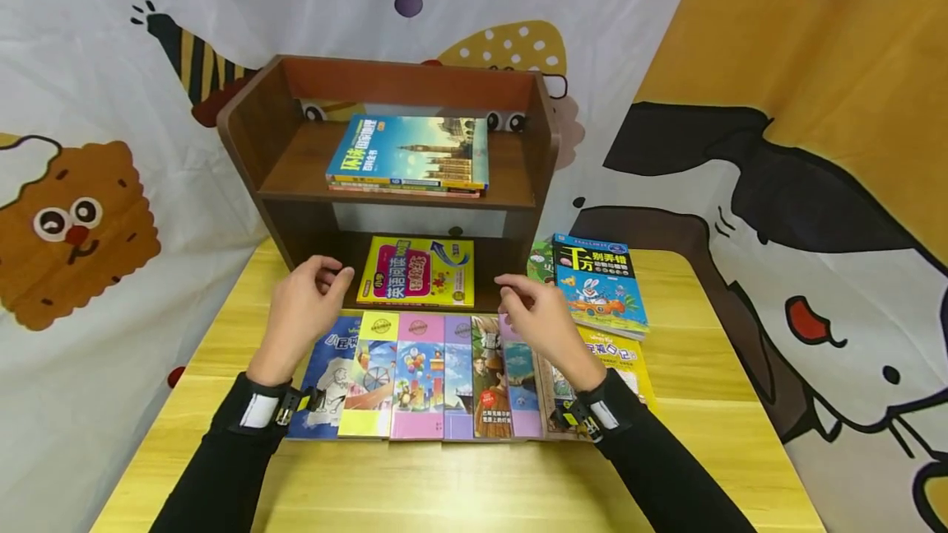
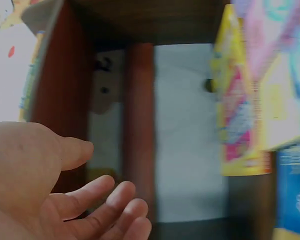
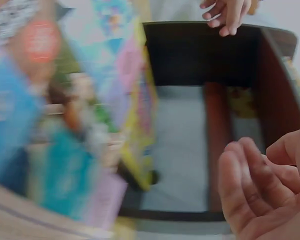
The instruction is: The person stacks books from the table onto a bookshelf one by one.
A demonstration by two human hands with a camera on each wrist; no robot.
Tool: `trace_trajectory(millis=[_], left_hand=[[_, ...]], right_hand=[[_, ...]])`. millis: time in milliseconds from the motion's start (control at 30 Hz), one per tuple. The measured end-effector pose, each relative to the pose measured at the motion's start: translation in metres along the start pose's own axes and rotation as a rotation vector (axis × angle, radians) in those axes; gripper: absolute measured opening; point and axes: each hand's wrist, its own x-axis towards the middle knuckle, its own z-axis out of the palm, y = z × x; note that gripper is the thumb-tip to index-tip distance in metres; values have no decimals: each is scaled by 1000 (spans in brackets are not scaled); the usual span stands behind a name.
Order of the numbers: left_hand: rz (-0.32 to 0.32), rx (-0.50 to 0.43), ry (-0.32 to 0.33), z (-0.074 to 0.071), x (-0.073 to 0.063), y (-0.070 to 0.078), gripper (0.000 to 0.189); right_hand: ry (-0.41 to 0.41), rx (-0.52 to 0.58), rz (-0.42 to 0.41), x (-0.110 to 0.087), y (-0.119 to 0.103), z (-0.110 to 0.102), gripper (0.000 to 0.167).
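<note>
A yellow book (image 1: 418, 271) with pink lettering lies flat on the lower shelf of a brown wooden bookshelf (image 1: 296, 229). To its left hovers my left hand (image 1: 311, 298), fingers loosely bent and holding nothing. On the other side my right hand (image 1: 544, 315) hangs over the row of books, also with nothing in it. In the left wrist view the thumb and fingers (image 2: 121, 192) stand apart. The right wrist view shows relaxed fingers (image 3: 240, 175) beside the shelf. A stack topped by a blue book (image 1: 418, 150) with a clock tower rests on the upper shelf.
Several overlapping books, among them a pink one (image 1: 418, 377) and a dark blue one (image 1: 326, 385), line the wooden table (image 1: 355, 492) before the shelf. At the right lie a blue rabbit book (image 1: 600, 286) and a yellow one (image 1: 629, 356). A printed cloth (image 1: 629, 23) hangs behind.
</note>
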Motion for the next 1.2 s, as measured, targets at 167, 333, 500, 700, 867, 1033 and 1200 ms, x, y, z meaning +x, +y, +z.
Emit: trace_trajectory(millis=[167,333,500,700,867,1033,1200], left_hand=[[-89,31,-86,19,-21,-36,48],[-175,93,-177,32,-38,-61,57],[-206,126,-259,38,-50,-79,69],[-240,169,-286,39,-64,-86,77],[-256,237,-331,38,-70,-81,88],[-265,218,-354,38,-66,-84,87],[-315,162,-394,37,-59,-87,86]], right_hand=[[2,-60,64,-18,36,14,34],[14,-77,129,-37,57,24,33],[26,-110,104,-50,69,31,31],[19,-124,78,-57,78,33,28],[5,-99,120,-59,80,34,26],[16,-101,136,-60,80,36,24],[24,-107,156,-60,82,37,22]])
